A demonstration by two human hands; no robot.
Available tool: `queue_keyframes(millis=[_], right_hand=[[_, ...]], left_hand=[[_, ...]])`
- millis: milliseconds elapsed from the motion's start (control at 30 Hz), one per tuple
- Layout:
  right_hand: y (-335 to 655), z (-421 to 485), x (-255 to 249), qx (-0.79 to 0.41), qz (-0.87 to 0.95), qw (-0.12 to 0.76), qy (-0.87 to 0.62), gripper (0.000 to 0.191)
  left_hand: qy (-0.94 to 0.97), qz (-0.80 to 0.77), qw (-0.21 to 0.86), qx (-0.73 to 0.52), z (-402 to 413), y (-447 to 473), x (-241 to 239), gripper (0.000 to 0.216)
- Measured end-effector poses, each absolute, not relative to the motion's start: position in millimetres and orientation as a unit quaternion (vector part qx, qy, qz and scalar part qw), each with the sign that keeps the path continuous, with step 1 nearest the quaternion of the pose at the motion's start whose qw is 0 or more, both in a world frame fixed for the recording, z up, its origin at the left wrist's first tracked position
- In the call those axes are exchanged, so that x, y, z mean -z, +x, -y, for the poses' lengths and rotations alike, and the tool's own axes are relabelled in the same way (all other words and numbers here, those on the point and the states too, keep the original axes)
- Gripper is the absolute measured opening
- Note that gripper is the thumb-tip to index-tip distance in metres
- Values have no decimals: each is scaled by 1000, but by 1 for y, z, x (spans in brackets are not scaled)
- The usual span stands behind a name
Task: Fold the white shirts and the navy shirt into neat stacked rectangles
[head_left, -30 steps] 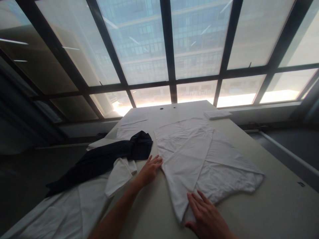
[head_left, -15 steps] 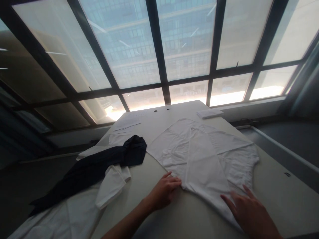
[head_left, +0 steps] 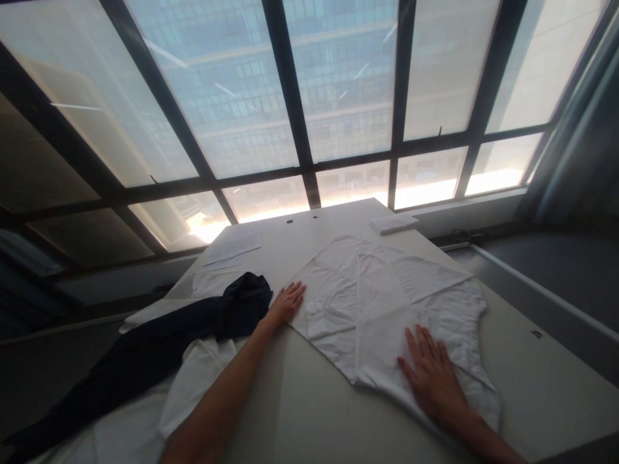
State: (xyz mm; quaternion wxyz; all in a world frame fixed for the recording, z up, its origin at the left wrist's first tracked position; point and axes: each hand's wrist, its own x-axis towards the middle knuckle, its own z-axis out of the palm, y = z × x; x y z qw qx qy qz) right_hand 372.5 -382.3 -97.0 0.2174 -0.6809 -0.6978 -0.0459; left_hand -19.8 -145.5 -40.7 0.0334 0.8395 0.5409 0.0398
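Note:
A white garment point(head_left: 382, 309) with a gathered, elastic-looking edge on the right lies spread over the table, one panel folded across its middle. My left hand point(head_left: 289, 301) rests on its left corner, fingers stretched out and holding nothing. Flat on the lower right part of the cloth lies my right hand point(head_left: 428, 370), its fingers spread. Close to the left wrist is a dark navy cloth point(head_left: 193, 328), bunched at its far end. Under and beside it, white fabric point(head_left: 193, 367) hangs toward the table's left edge, partly hidden by my left forearm.
The white table point(head_left: 300, 412) runs toward tall dark-framed windows point(head_left: 304, 129). A folded white cloth point(head_left: 394, 223) sits near its far right edge, and paper sheets point(head_left: 235, 248) lie at the far left. A pale rail point(head_left: 541, 290) and a curtain point(head_left: 570, 154) are on the right.
My left hand has moved forward and left, from the garment's near edge to its left corner. My right hand has slid forward and left and now lies flat on the cloth. The view has shifted slightly.

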Motion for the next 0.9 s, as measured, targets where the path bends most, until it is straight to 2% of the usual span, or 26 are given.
queue_keyframes(millis=[267,533,667,900], right_hand=[[411,381,98,40,729,173,-661,64],[464,366,87,39,793,152,-588,62],[488,356,83,24,809,140,-570,63],[526,319,72,-29,855,104,-508,62]], left_hand=[[836,-548,-27,-8,164,-25,62,55],[798,-600,-50,19,223,-8,66,61],[819,-569,-73,-2,253,-3,70,63],[846,-532,-40,-7,297,5,79,67]])
